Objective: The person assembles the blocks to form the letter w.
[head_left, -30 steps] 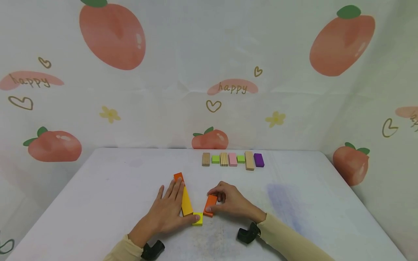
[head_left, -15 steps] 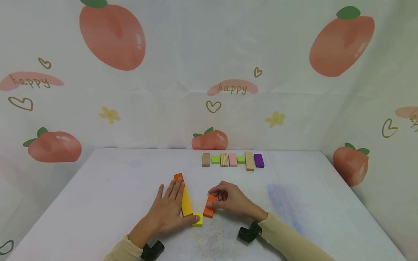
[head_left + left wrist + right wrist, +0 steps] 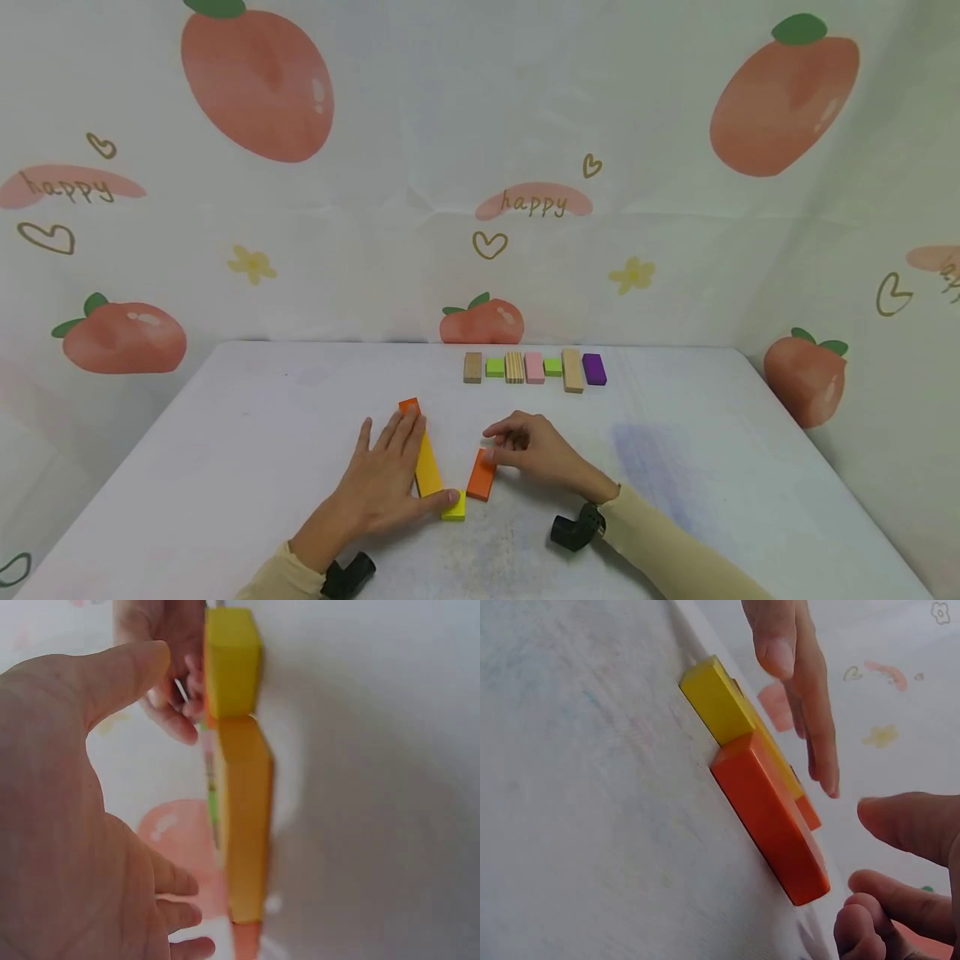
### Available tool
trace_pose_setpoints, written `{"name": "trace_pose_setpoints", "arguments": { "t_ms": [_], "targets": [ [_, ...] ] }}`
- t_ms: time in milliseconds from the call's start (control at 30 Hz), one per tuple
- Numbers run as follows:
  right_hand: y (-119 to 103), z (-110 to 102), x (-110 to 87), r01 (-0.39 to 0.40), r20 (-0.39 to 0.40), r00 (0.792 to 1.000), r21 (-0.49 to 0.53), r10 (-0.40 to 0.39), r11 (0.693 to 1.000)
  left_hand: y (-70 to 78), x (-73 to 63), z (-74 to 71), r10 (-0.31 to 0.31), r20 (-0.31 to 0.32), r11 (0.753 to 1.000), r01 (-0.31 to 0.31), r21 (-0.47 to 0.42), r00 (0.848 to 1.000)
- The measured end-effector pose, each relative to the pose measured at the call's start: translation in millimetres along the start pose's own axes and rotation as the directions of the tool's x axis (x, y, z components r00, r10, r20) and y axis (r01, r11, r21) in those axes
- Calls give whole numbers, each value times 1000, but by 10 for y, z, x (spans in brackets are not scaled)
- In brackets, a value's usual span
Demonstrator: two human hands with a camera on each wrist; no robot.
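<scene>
Orange block (image 3: 480,478) just beside the right hand (image 3: 543,454), its grip loose, thumb and index finger apart.

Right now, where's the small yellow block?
In the head view, the small yellow block is partly hidden by the left hand, between the long amber block on its left and the nearer orange block on its right.

Head cam high, fwd/dn; wrist cams (image 3: 579,528) close, yellow blk (image 3: 233,675) common.

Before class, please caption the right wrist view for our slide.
Right fingers near an orange block set beside a yellow block.
</scene>
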State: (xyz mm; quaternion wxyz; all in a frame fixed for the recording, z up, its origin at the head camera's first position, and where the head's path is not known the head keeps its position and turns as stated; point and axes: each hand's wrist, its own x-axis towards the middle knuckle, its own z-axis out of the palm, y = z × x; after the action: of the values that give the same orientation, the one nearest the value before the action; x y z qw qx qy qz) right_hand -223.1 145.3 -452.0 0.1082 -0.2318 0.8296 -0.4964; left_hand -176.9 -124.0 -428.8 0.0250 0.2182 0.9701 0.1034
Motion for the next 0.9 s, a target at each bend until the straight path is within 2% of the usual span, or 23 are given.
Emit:
{"name": "trace_pose_setpoints", "arguments": {
  "t_ms": [100,200,300,433,533,700,800,900],
  "targets": [
    [19,-36,7,-2,-42,999,10,2,1000,73,-17,-8,66,8,998,-66,-6,998],
    [38,-77,17,-6,-89,996,23,8,1000,169,-53,6,151,41,988,-150,-18,988],
    [59,-111,33,-14,-127,992,34,18,999,260,-94,32,231,93,973,-228,-37,969],
    [90,-159,53,-21,-162,986,35,26,999,365,-139,69,292,160,956,-289,-45,943],
    [114,-199,63,-12,-177,984,19,15,1000,424,-167,81,316,180,948,-315,-37,931],
    [127,-260,131,-2,-200,980,-15,-1,1000,450,-186,90,326,188,945,-327,-27,927],
    [111,-310,259,-5,-223,975,-67,-10,998,445,-189,101,329,190,944,-329,-30,925],
    [87,-360,465,17,-238,970,-170,-57,985,437,-201,111,344,178,938,-345,-25,922]
  ]
}}
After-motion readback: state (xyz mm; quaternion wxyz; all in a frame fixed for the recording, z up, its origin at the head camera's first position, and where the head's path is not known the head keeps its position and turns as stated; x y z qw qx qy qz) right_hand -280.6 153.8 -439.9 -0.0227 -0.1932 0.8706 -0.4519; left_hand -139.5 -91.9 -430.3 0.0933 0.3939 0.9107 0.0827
